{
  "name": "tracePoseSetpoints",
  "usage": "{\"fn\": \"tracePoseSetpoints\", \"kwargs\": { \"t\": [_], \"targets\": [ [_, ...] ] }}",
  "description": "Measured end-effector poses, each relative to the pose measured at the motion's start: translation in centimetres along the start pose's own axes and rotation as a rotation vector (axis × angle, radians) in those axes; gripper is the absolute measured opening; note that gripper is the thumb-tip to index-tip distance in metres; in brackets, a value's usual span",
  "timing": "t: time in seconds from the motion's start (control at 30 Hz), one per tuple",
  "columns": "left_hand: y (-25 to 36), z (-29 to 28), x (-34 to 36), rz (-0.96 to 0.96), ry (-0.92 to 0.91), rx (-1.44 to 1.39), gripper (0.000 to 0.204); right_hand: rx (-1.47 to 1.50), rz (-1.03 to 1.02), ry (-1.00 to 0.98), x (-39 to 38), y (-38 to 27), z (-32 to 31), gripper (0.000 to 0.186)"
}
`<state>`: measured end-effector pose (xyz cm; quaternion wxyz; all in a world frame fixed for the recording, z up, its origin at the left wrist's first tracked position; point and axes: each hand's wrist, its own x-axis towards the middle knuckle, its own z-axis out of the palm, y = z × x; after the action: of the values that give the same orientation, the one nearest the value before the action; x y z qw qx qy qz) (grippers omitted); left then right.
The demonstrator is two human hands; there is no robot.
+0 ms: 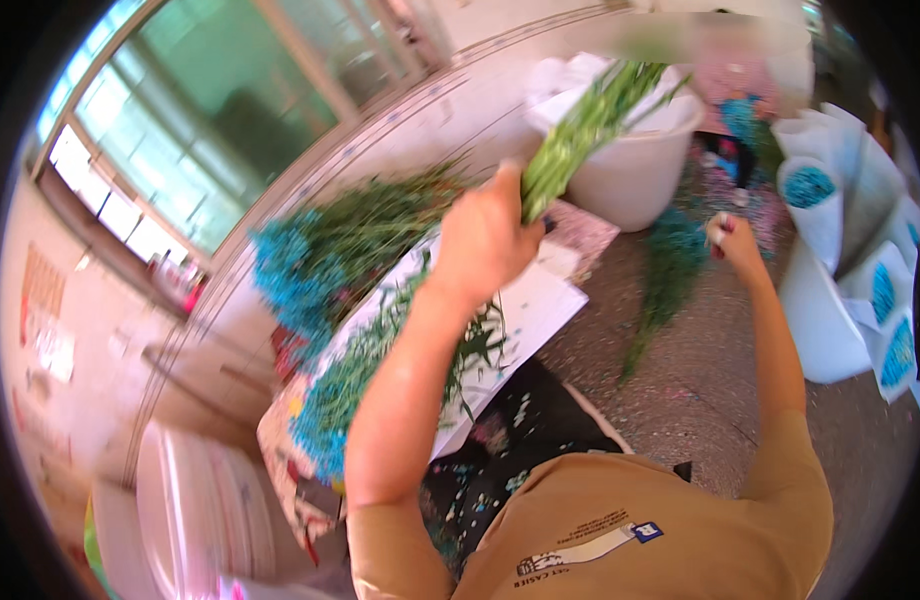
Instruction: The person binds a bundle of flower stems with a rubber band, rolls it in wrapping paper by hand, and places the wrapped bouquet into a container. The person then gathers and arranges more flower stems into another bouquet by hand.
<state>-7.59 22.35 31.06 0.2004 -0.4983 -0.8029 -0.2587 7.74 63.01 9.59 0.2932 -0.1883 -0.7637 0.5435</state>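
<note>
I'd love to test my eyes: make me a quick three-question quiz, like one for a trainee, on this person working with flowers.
1. Fill in the blank: the bundle of green stems is gripped in the person's ____ hand.
2. True or false: the flowers in the white wraps at the picture's right are blue.
3. What lies on the white sheet below the left forearm?

Key:
1. Left: the left hand grips it.
2. True.
3. Leafy green stems with blue flower heads.

Green-paned window [230, 90] upper left; white sheet [54, 354] on wall [105, 300]; pale stacked containers [195, 510] below
</note>
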Motion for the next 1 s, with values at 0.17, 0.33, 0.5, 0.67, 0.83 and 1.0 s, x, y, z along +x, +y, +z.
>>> {"fn": "tracePoseSetpoints", "kwargs": {
  "t": [0.17, 0.33, 0.5, 0.67, 0.83, 1.0],
  "targets": [
    [-5.2, -14.0, 0.5, -0.240, 0.115, 0.091, 0.028, 0.201, -0.001, -0.295, -1.0, 2.1, 18.5, 0.006],
    [-10.8, -31.1, -1.2, -0.264, 0.376, 0.268, 0.035, 0.300, -0.022, -0.537, -0.9, 2.2, 32.9, 0.005],
    [-12.0, -40.5, 2.9, -0.234, 0.386, 0.762, 0.028, 0.205, -0.048, -0.664, -2.1, 4.1, 41.0, 0.004],
    [-16.1, -35.6, 13.5, 0.051, 0.298, 1.032, 0.030, 0.172, -0.136, -0.637, -2.0, 5.3, 41.1, 0.005],
    [-22.8, -22.3, 25.1, 0.182, 0.224, 1.151, 0.037, 0.260, -0.023, -0.670, -2.3, 4.9, 41.0, 0.006],
    [-38.8, -4.7, 30.3, 0.024, -0.244, 1.120, 0.080, 0.317, 0.037, -0.670, -2.2, 5.0, 40.2, 0.007]
  ]
}}
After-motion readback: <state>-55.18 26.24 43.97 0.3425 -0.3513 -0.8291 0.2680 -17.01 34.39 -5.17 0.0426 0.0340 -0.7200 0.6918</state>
